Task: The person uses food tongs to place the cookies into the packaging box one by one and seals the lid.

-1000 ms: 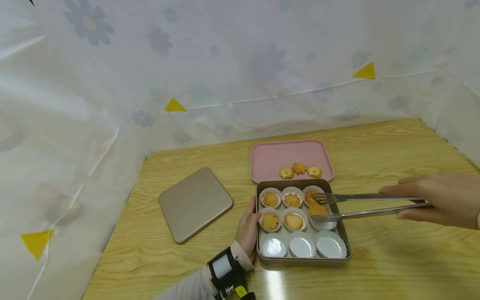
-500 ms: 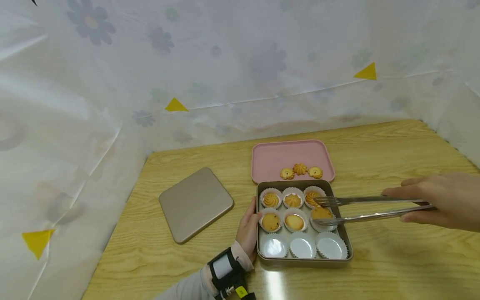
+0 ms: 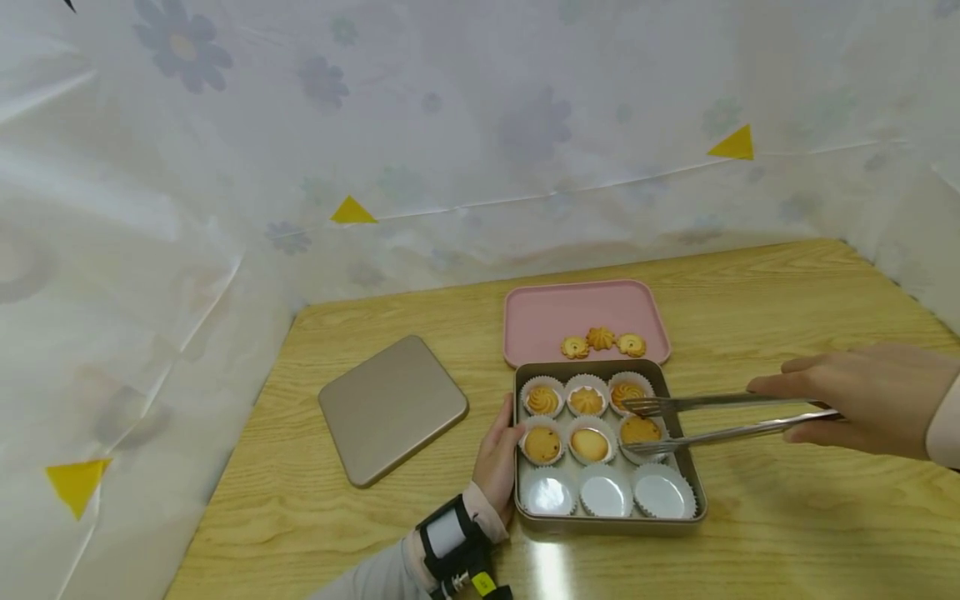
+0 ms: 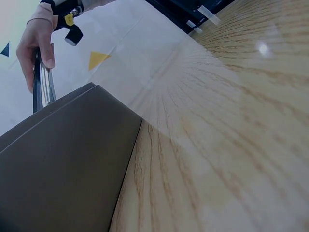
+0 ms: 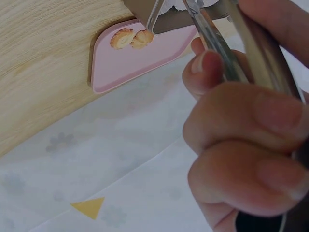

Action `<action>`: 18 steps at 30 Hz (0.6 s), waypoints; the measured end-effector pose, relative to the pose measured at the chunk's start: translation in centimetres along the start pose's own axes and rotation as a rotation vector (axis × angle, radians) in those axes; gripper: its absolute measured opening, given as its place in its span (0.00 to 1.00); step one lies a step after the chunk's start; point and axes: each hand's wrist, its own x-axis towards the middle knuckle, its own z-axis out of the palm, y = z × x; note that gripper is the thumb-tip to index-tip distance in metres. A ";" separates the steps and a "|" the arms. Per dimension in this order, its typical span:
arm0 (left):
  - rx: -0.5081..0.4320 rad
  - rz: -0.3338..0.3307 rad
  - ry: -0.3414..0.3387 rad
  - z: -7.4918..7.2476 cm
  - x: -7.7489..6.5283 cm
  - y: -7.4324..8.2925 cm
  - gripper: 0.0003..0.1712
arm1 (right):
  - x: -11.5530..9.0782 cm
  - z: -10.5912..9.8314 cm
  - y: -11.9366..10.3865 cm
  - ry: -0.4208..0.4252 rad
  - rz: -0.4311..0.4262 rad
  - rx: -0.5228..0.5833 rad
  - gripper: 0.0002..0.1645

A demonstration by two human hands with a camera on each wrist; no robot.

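Observation:
My right hand (image 3: pixel 862 404) grips metal tongs (image 3: pixel 738 429) from the right; their arms stand apart. The tong tips lie either side of a round cookie (image 3: pixel 641 429) in the middle row's right paper cup, the upper tip overlapping the swirled cookie (image 3: pixel 626 392) behind it. At the left wall of the cookie tin (image 3: pixel 611 525), my left hand (image 3: pixel 493 467) holds on, thumb at the rim. More cookies sit in the back and middle rows; the front row's paper cups (image 3: pixel 606 492) are bare. The right wrist view shows my fingers (image 5: pixel 241 116) curled round the tongs.
Behind the tin, a pink tray (image 3: pixel 577 304) carries three cookies (image 3: pixel 600 337) along its near edge. A flat metal lid (image 3: pixel 392 411) lies on the wooden table (image 3: pixel 285 500) to the left. Patterned sheeting (image 3: pixel 450 100) stands along the back and sides.
The round cookie has come down from between the tong tips into the middle right cup. The tongs' arms have spread. My right hand has shifted slightly left; the left hand stays put.

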 end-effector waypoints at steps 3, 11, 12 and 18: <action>0.008 0.001 0.005 0.0 0.0 0.0 0.34 | 0.1 0.0 0.1 -0.004 -0.005 0.006 0.29; -0.004 0.007 -0.003 0.1 -0.1 0.1 0.34 | 0.1 0.1 0.1 -0.015 -0.020 0.004 0.30; -0.007 0.008 -0.006 0.1 -0.1 0.1 0.34 | 0.1 0.0 0.1 -0.024 -0.017 0.007 0.30; -0.017 0.023 -0.014 0.1 -0.2 0.1 0.34 | 0.2 -0.6 0.5 -0.042 -0.004 0.042 0.32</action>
